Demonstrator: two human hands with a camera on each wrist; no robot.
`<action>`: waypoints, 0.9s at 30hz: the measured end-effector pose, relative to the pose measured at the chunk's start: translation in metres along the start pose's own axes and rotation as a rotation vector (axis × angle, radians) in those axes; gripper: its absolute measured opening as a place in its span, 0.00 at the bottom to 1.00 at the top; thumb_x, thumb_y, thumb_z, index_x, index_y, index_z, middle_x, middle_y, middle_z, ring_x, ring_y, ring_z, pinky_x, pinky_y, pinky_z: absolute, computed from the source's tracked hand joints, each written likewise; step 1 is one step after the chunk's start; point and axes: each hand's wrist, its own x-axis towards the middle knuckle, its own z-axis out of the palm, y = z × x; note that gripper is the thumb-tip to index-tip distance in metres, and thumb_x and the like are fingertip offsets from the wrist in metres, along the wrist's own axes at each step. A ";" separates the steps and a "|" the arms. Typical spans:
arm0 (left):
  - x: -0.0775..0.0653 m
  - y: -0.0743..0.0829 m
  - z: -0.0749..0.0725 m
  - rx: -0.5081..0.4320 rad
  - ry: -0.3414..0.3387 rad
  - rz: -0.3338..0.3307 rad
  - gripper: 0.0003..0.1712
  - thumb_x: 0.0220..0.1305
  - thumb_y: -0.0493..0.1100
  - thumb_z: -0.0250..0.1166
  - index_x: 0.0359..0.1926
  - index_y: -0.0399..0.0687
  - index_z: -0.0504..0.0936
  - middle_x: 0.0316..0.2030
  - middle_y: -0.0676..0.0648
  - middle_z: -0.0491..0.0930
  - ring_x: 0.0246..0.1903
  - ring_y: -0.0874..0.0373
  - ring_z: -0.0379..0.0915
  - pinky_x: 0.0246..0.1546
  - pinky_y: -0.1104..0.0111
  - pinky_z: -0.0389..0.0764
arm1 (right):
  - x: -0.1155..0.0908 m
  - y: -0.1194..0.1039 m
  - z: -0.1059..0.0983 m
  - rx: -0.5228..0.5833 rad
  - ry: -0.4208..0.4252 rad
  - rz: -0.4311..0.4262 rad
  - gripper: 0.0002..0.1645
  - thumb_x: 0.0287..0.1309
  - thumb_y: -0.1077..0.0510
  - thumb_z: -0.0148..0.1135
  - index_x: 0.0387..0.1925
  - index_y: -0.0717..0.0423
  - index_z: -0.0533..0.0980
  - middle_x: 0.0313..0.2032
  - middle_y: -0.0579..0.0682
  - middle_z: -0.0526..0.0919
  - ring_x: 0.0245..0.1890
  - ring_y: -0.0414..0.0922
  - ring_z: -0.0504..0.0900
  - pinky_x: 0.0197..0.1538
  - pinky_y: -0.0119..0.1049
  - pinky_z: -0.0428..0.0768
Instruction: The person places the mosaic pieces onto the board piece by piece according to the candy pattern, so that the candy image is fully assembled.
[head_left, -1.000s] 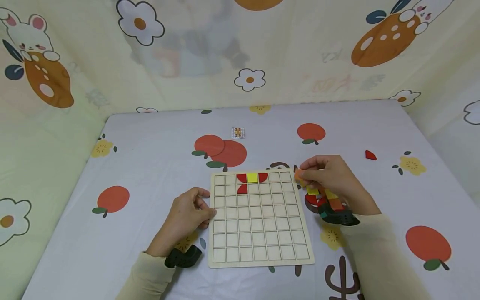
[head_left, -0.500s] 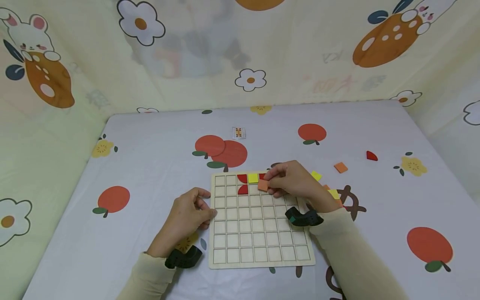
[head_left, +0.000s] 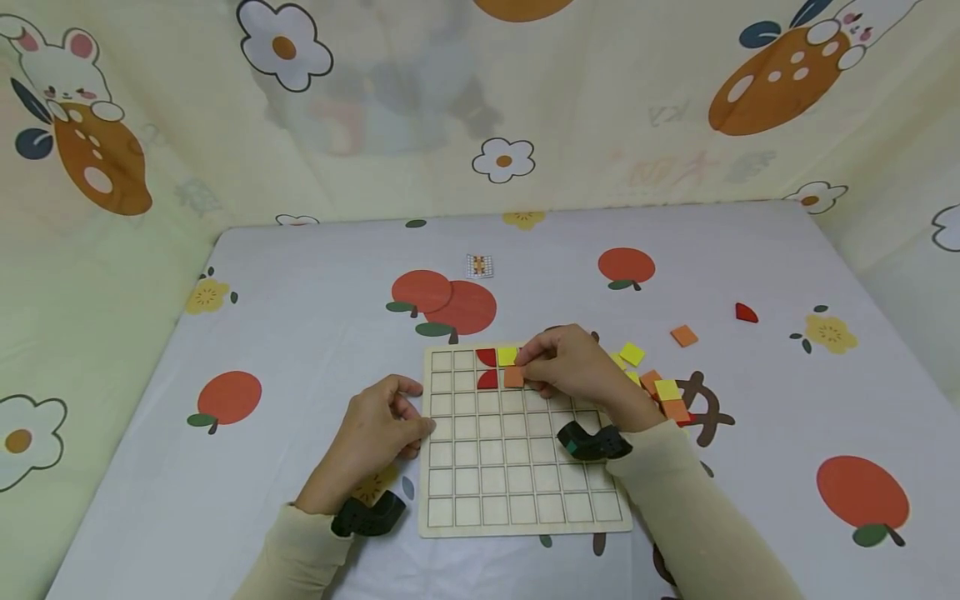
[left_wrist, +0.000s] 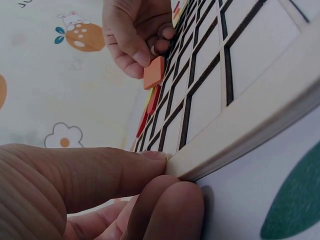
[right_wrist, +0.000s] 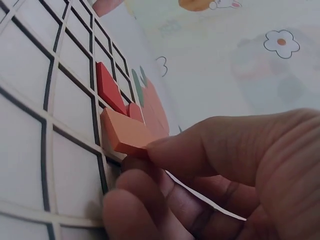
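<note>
A light wooden grid board (head_left: 517, 483) lies on the table between both hands. At its left edge, my left hand (head_left: 380, 419) pinches the rim between thumb and fingers. My right hand (head_left: 573, 371) pinches an orange square tile (head_left: 513, 377) by its edge; in the right wrist view the tile (right_wrist: 127, 132) sits slightly tilted at a cell of the second row. Left of it in that row lies a red quarter-round tile (head_left: 487, 380). The top row holds another red quarter-round tile (head_left: 487, 357) and a yellow square tile (head_left: 507, 356). The right fingers hide the cell beside the yellow tile.
Right of the board is a loose cluster with a yellow tile (head_left: 666, 390) and an orange tile (head_left: 676, 410). Farther out lie a single orange tile (head_left: 684, 336) and a red quarter-round tile (head_left: 746, 312). A small printed card (head_left: 479, 266) lies behind the board.
My right hand has brought the orange tile from the loose pieces leftward onto the board, then slightly farther left to the second-row cell under the yellow tile. The left hand stays at the rim.
</note>
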 end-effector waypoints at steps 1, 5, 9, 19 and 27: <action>0.000 0.000 0.000 0.000 -0.001 0.001 0.24 0.59 0.32 0.76 0.55 0.38 0.78 0.26 0.45 0.79 0.18 0.56 0.79 0.23 0.66 0.84 | 0.000 0.000 0.001 -0.008 0.005 -0.002 0.07 0.63 0.67 0.64 0.42 0.66 0.83 0.31 0.55 0.85 0.25 0.47 0.80 0.33 0.35 0.84; 0.000 0.000 0.001 0.008 -0.003 0.003 0.24 0.59 0.32 0.76 0.55 0.38 0.78 0.26 0.45 0.79 0.18 0.56 0.79 0.23 0.66 0.83 | -0.002 -0.001 0.002 -0.023 0.013 -0.013 0.07 0.62 0.67 0.64 0.41 0.65 0.84 0.28 0.54 0.83 0.24 0.47 0.78 0.33 0.35 0.82; 0.001 -0.001 0.001 0.019 0.001 0.002 0.24 0.59 0.33 0.76 0.55 0.38 0.78 0.26 0.46 0.79 0.18 0.56 0.78 0.23 0.67 0.83 | -0.002 -0.001 0.004 -0.038 0.017 -0.042 0.07 0.63 0.67 0.64 0.41 0.65 0.84 0.25 0.53 0.81 0.23 0.46 0.77 0.31 0.36 0.81; 0.001 -0.001 0.002 0.017 0.002 -0.003 0.24 0.60 0.33 0.76 0.55 0.38 0.78 0.27 0.45 0.79 0.18 0.56 0.78 0.23 0.67 0.83 | -0.002 -0.001 0.007 -0.091 0.035 -0.074 0.07 0.63 0.66 0.64 0.42 0.64 0.84 0.28 0.53 0.82 0.23 0.46 0.78 0.31 0.37 0.81; 0.001 0.000 0.001 0.017 0.002 -0.009 0.24 0.60 0.33 0.76 0.56 0.38 0.78 0.27 0.45 0.79 0.19 0.56 0.78 0.24 0.67 0.83 | -0.007 -0.001 -0.010 -0.143 0.099 -0.060 0.11 0.64 0.62 0.63 0.47 0.60 0.84 0.32 0.53 0.82 0.27 0.47 0.77 0.31 0.35 0.78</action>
